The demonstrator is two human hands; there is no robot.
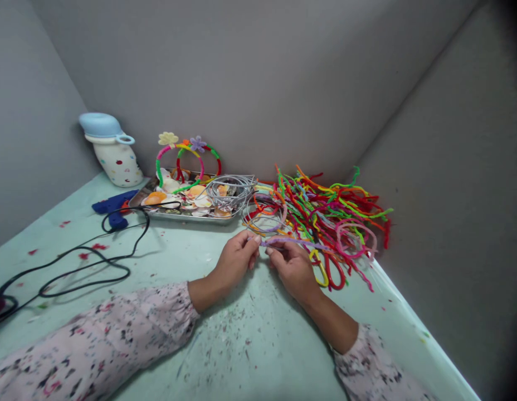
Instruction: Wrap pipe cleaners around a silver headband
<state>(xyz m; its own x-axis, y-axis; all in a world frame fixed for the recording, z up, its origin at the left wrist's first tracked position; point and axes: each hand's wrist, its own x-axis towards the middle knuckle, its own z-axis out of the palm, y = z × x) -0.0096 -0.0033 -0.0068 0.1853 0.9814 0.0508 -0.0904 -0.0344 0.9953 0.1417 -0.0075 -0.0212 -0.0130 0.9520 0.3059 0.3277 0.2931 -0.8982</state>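
Currently, both hands are near to each other, above the bench (242, 334), and a purple pipe cleaner (302, 241) is between their fingers. The left hand (235, 259) is pinched on its left end, thumb against finger. The right hand (295, 271) is closed on it just beside, with fingers bent, and the free part runs out past this hand to the right.

Just beyond the two hands lie some thin loops of grey wire (258, 229). Beyond the right hand, and to its right, a big pile of coloured pipe cleaners (325, 209) is spread. Near this hand, on its right, are a yellow loop (323, 275) and a red loop (339, 273); whether they are handles, I cannot tell.

Beyond the left hand stands a metal tray (191, 219) with shells (195, 193), a wire coil (231, 191) and two colourful rings bearing flowers (198, 143). Farther to its left are a blue glue gun (112, 203), a black cable (116, 262) and a white bottle (116, 159) with blue lid.
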